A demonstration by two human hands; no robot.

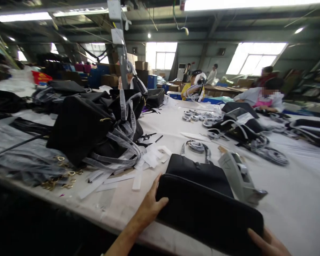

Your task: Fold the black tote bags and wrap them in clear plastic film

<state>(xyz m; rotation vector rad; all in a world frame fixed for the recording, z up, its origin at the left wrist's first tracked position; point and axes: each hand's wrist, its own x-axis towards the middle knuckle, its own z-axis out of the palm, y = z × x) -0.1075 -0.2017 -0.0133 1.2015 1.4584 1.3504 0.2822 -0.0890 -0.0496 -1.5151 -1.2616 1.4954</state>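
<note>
A black handbag [202,209] lies on its side at the front edge of the table, its dark flat base facing me. My left hand [153,201] grips its left end, thumb on the near face and fingers behind. At the opposite end my right hand [268,240] clasps the lower right corner, partly cut off by the frame's bottom edge. Behind the bag a coiled wrapped strap [196,145] rests on the table. A grey tape dispenser [238,177] stands just right of the bag.
A heap of black bags [80,124] with wrapped handles fills the left side. White paper strips [150,158] and gold clasps [69,179] lie before it. More bags [237,122] and coiled straps sit at far right. A co-worker in white [250,95] sits across the table [290,199].
</note>
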